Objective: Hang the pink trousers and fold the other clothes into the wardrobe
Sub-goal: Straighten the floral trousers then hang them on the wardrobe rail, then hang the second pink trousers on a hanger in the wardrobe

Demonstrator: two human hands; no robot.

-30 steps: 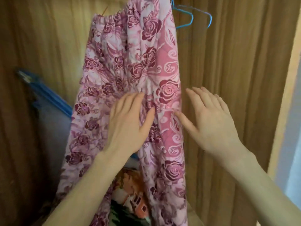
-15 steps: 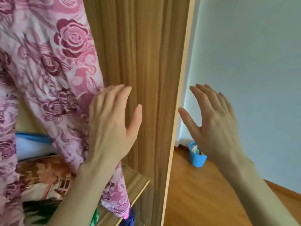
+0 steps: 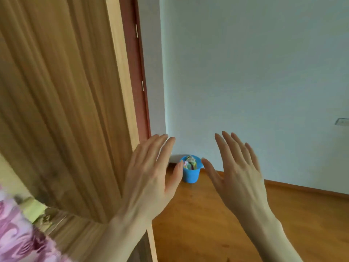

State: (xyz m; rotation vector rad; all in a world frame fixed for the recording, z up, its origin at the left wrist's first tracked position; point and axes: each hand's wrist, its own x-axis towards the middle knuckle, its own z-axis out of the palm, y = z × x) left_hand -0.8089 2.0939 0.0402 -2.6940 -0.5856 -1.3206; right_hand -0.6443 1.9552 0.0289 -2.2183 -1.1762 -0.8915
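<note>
Only a blurred corner of the pink rose-print trousers shows at the bottom left, inside the wooden wardrobe. My left hand is raised in front of the wardrobe's side panel, fingers straight, holding nothing. My right hand is raised beside it over the floor, fingers spread and empty. Neither hand touches the trousers. The hanger and the folded clothes are out of view.
A small blue bucket with colourful cloth in it stands on the wooden floor in the corner, between my hands in the picture. A pale wall fills the right side; a red-brown door frame runs beside the wardrobe.
The view has swung right, away from the wardrobe's inside toward the room corner. Both hands have come off the hanging trousers and stay open in the air.
</note>
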